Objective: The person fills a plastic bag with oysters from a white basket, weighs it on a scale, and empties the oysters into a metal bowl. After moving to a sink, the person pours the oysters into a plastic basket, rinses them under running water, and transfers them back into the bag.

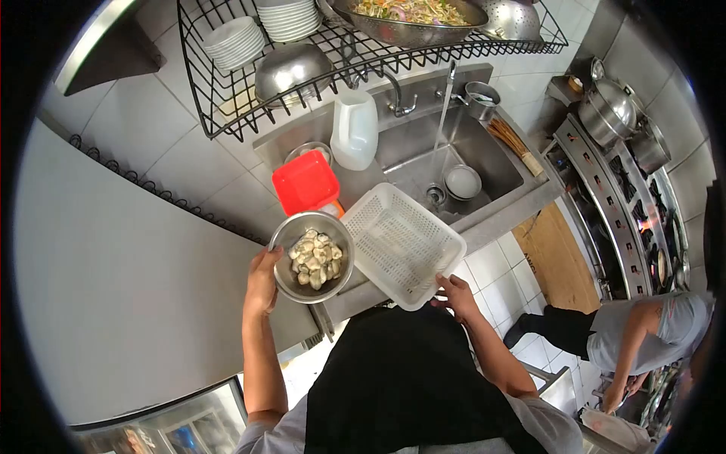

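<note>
My left hand (262, 281) grips the rim of a steel bowl (286, 274) that holds several pale, shell-like pieces of food (317, 259). My right hand (455, 292) holds the near corner of a white perforated plastic basket (401, 242), which rests tilted on the front edge of the steel sink (484, 155). Bowl and basket sit side by side, close together. Water runs from the tap (451, 74) into the sink basin.
A red lidded container (305, 181) and a white jug (354, 130) stand by the sink. A small bowl (462, 181) lies in the basin. A wire rack (318, 53) above holds plates and bowls. A stove (635, 197) is at right, where another person (635, 340) bends down.
</note>
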Motion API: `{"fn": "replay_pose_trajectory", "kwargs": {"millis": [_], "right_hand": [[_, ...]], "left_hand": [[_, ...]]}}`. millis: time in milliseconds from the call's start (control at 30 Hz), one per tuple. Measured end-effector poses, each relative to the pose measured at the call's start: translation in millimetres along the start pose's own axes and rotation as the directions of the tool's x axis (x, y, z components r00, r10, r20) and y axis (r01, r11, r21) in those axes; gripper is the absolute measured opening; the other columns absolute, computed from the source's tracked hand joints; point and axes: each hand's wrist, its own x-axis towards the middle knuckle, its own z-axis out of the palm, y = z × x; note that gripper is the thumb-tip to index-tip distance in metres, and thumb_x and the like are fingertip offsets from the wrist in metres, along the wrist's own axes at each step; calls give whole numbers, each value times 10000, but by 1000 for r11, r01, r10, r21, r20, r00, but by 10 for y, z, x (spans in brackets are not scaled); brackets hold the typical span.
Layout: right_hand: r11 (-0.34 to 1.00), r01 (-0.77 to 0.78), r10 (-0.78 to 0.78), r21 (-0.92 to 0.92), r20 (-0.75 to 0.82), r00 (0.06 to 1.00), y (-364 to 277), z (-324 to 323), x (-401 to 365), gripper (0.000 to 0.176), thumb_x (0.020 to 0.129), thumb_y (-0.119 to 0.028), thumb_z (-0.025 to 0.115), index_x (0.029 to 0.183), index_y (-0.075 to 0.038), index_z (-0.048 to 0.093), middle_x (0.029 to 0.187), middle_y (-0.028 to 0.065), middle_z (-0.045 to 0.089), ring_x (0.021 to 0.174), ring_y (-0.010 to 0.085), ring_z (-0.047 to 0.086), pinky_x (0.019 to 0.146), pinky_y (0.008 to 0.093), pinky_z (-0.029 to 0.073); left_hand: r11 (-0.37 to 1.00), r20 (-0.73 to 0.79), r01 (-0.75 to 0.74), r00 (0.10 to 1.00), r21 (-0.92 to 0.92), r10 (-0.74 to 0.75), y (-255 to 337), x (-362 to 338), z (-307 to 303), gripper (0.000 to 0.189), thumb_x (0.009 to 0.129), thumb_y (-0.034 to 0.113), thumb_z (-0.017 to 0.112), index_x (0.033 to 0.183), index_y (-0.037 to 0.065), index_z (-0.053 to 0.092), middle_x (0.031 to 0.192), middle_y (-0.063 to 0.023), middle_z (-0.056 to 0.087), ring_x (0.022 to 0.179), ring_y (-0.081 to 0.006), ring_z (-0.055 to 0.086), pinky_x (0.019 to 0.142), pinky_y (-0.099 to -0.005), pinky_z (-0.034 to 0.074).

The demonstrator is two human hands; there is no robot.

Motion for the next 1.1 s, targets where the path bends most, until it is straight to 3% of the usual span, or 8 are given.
{"fn": "replay_pose_trajectory", "kwargs": {"millis": [67,100,233,467,633,700,800,1100], "right_hand": [[975,-197,198,-99,-7,980,-81,-51,-97,476,956,-399,613,1127,46,613,1030,164,679,851,245,688,626,337,559],[975,-147,150,-169,6,989,-39,-154,-112,549,951,-491,583,1043,49,630,951,153,691,788,229,686,630,312,548],[938,203,-241,-280,-108,964,-160,-450,-205,270,960,-269,627,949,0,621,839,94,678,745,156,665,639,298,537],[928,366,-367,71,6,930,-689,-96,-794,244,979,-288,607,1028,-51,575,935,70,663,765,163,659,630,296,528],[882,391,-465,-261,-351,813,-258,260,-1170,174,889,-185,630,934,-27,572,747,68,611,702,97,574,582,293,482],[807,524,-587,-274,-467,661,148,303,-1426,133,851,-140,606,903,-26,562,724,45,587,634,83,522,541,278,446],[902,430,-369,-37,-584,723,553,447,-2040,158,884,-151,622,863,-33,519,692,22,557,588,89,536,528,281,447],[923,371,-55,101,-919,389,1676,1303,-3348,227,881,-164,658,833,-35,477,710,60,585,550,142,607,516,313,496]], "left_hand": [[994,107,-104,989,-17,105,-105,183,66,732,887,359,618,1386,-133,409,1347,-264,503,1307,-304,445,1107,-367,309],[979,208,-198,957,-51,205,-183,299,107,732,886,363,616,1388,-129,414,1349,-270,503,1305,-308,447,1110,-365,304],[969,179,-240,958,62,225,-154,271,639,724,887,395,615,1398,-90,446,1403,-253,470,1333,-299,418,1120,-357,284],[877,536,-379,825,295,176,-154,92,1441,674,920,414,600,1405,-36,472,1408,-187,471,1304,-261,439,1091,-352,323],[914,885,-371,465,168,26,-371,34,1738,498,992,301,535,1331,-63,508,1233,-138,595,1148,-188,550,982,-317,438],[893,944,-411,327,182,-42,-575,-115,1801,489,1013,323,502,1328,-50,506,1233,-128,598,1107,-179,581,929,-311,480],[947,963,-192,122,259,-239,-996,-121,1845,541,1039,433,434,1324,-23,496,1236,-119,598,1112,-181,596,902,-321,508],[724,909,-677,-206,134,-362,-1357,-611,2142,526,1043,446,408,1350,21,446,1341,-182,467,998,-253,633,689,-343,581]]}}
